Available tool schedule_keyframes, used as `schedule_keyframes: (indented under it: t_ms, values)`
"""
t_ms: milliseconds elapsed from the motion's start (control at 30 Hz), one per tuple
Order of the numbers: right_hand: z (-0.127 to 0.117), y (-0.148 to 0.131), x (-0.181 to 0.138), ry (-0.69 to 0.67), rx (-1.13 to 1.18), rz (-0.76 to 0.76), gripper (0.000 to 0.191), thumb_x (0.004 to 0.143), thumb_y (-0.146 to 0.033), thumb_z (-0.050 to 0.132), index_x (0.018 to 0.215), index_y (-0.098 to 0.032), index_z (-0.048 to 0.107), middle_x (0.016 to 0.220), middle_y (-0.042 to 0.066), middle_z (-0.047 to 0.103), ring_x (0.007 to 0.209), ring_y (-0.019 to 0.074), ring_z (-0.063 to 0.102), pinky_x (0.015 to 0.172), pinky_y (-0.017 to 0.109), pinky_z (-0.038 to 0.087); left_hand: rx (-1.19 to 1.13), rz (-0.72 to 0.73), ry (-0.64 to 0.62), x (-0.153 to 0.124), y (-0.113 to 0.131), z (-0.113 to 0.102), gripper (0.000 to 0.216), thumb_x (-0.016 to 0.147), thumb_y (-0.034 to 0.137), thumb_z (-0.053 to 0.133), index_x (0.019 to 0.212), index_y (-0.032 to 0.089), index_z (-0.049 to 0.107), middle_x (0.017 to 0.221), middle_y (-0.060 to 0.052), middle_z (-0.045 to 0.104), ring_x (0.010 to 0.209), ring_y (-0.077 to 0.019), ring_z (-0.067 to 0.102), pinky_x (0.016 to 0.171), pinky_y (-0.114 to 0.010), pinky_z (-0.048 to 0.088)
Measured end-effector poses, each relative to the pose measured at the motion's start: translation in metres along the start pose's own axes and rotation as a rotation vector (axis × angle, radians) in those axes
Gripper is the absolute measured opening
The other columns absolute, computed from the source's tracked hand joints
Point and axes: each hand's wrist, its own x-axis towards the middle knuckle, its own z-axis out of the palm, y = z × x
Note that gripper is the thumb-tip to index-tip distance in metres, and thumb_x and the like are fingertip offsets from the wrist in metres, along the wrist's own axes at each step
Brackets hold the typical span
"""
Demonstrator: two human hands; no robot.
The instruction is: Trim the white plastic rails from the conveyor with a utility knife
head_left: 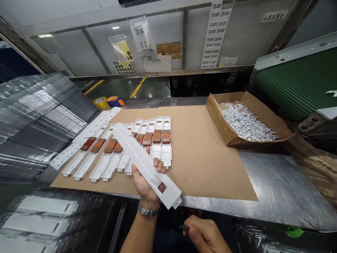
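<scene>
My left hand, with a metal watch on its wrist, is closed around a long white plastic strip and holds it slanted above the bench's front edge. Behind it, several similar white strips with brown patches lie side by side on a brown cardboard sheet. My right hand is low, below the bench edge, with its fingers curled. A small dark thing shows at its fingertips, but I cannot make out what it is.
An open cardboard box of small white parts stands at the back right on the metal bench. A green conveyor runs along the right. Stacks of clear trays fill the left. Yellow and blue tape rolls lie at the back.
</scene>
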Motion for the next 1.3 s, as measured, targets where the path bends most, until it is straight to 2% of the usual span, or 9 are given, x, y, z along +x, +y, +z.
schedule_keyframes:
  t_ms: [67,133,267,400,533,667,1067,1300]
  values:
    - [-0.006,0.000,-0.002,0.164,0.022,-0.027,0.033,0.095,-0.043,0.033,0.093,-0.026,0.060,0.079,0.001,0.062,0.073,0.0144,0.059,0.064,0.021,0.045,0.175,0.010,0.136,-0.004,-0.001,0.004,0.046,0.083,0.052,0.042,0.114,0.022,0.057,0.083,-0.005,0.060,0.075,-0.0186,0.060,0.070,-0.037,0.053]
    - [-0.010,0.001,-0.004,0.319,-0.011,-0.006,0.030,0.095,-0.040,0.035,0.110,-0.028,0.058,0.094,0.003,0.063,0.082,0.0155,0.061,0.071,0.022,0.048,0.349,-0.021,0.241,-0.010,-0.001,0.005,0.040,0.076,0.048,0.055,0.105,0.020,0.061,0.093,-0.007,0.063,0.088,-0.0248,0.062,0.077,-0.044,0.052]
    - [-0.011,0.007,-0.006,0.457,-0.173,0.013,0.027,0.095,-0.029,0.039,0.118,-0.029,0.054,0.093,0.003,0.060,0.080,0.0142,0.061,0.070,0.021,0.050,0.525,-0.002,0.301,-0.019,-0.004,0.004,0.044,0.067,0.043,0.073,0.101,0.019,0.059,0.092,-0.007,0.066,0.091,-0.0263,0.064,0.076,-0.039,0.053]
    - [-0.007,0.019,-0.003,0.468,-0.436,-0.092,0.030,0.093,-0.020,0.042,0.122,-0.022,0.049,0.095,0.006,0.061,0.083,0.0163,0.062,0.070,0.022,0.050,0.587,0.091,0.351,-0.024,-0.006,0.008,0.051,0.061,0.042,0.078,0.101,0.019,0.055,0.085,-0.003,0.066,0.081,-0.0212,0.067,0.069,-0.030,0.055]
    - [0.000,0.026,-0.002,0.479,-0.615,-0.166,0.036,0.091,-0.015,0.044,0.127,-0.016,0.044,0.091,0.008,0.063,0.078,0.0176,0.062,0.067,0.025,0.051,0.691,0.160,0.430,-0.028,-0.005,0.013,0.056,0.057,0.046,0.079,0.099,0.020,0.052,0.085,-0.001,0.065,0.077,-0.0194,0.067,0.063,-0.027,0.054]
    - [0.006,0.026,0.000,0.492,-0.635,-0.147,0.036,0.092,-0.016,0.043,0.128,-0.015,0.044,0.087,0.009,0.063,0.073,0.0185,0.062,0.063,0.027,0.051,0.738,0.161,0.463,-0.029,-0.005,0.015,0.059,0.056,0.048,0.080,0.100,0.020,0.051,0.087,-0.001,0.063,0.076,-0.0179,0.066,0.060,-0.024,0.053]
    - [0.002,0.025,0.001,0.439,-0.688,-0.172,0.041,0.091,-0.014,0.045,0.132,-0.012,0.041,0.087,0.010,0.063,0.069,0.0179,0.062,0.059,0.026,0.052,0.780,0.215,0.393,-0.027,-0.005,0.014,0.055,0.058,0.046,0.079,0.096,0.022,0.046,0.087,0.001,0.058,0.071,-0.0175,0.066,0.054,-0.023,0.053]
    - [-0.001,0.027,0.002,0.422,-0.713,-0.186,0.041,0.091,-0.014,0.044,0.131,-0.011,0.042,0.085,0.009,0.063,0.067,0.0169,0.062,0.060,0.025,0.052,0.817,0.211,0.444,-0.029,-0.005,0.019,0.054,0.057,0.047,0.079,0.094,0.022,0.049,0.085,0.002,0.059,0.071,-0.0171,0.066,0.052,-0.022,0.052]
